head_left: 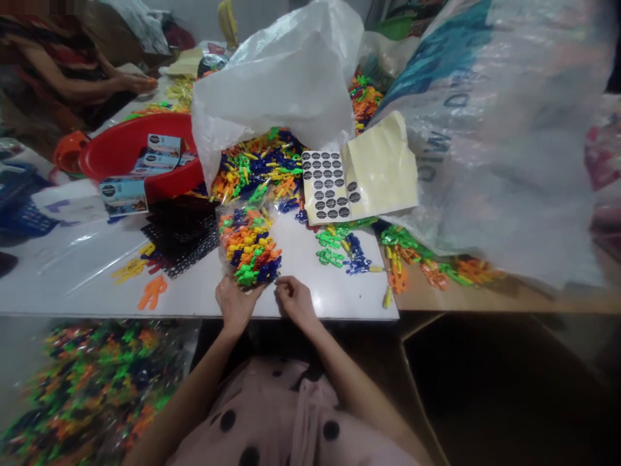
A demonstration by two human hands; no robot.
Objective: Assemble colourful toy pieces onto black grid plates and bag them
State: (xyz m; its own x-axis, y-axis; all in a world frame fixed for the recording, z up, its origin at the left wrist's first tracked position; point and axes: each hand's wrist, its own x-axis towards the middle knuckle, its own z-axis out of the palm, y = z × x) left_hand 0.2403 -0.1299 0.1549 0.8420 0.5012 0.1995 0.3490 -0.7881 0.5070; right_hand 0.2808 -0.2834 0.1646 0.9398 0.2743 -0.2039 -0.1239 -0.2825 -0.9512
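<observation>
Watching remotely, I see the left hand (237,301) clamped on a clear bag of multicoloured plastic figures (250,246), mid-frame, seemingly for steadiness, the right hand (295,299) curled, grip unclear.

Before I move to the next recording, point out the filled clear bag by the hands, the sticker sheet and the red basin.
Filled clear bag (250,247): head view, middle of its bulging side.
Sticker sheet (329,184): head view, among its black ovals.
Red basin (115,147): head view, bare inner wall.
</observation>
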